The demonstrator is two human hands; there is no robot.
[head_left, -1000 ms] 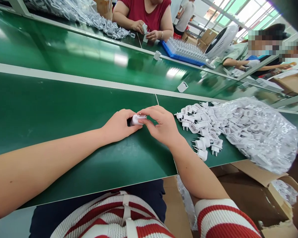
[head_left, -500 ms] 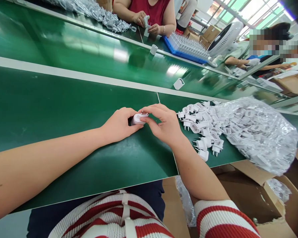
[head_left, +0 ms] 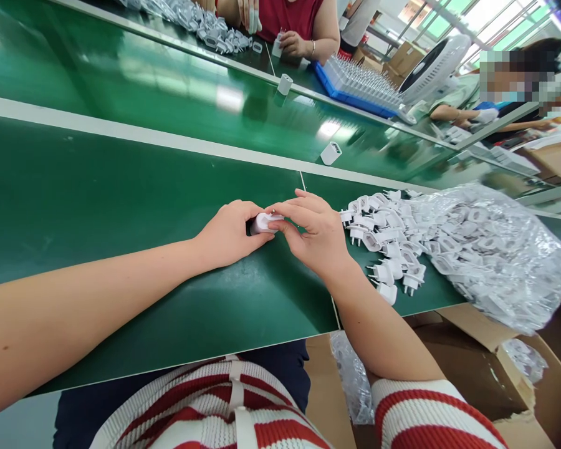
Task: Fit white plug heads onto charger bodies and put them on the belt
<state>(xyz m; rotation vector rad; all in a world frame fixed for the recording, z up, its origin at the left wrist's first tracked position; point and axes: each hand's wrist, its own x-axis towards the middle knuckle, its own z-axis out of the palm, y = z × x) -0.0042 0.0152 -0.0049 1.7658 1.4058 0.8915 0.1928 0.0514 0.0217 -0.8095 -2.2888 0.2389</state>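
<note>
My left hand [head_left: 231, 234] is closed around a small white charger body [head_left: 260, 224] just above the green table. From the right, my right hand [head_left: 313, 231] pinches the pin end of the same white piece between thumb and fingers. Both hands meet at this piece, and the fingers partly hide it. Right of my right hand lies a loose pile of white plug pieces [head_left: 386, 224] with metal pins, spilling from a clear plastic bag [head_left: 509, 255].
Beyond the white strip, two white housings [head_left: 331, 153] [head_left: 285, 84] rest on the green belt [head_left: 168, 93]. Across it, a person in red handles parts beside a blue tray [head_left: 350, 100]. Open cardboard boxes [head_left: 477, 368] stand below the table's right edge.
The white housings on the belt have shifted slightly left. Across the belt, one hand of the person has moved left, away from the other. My hands still hold the white piece together.
</note>
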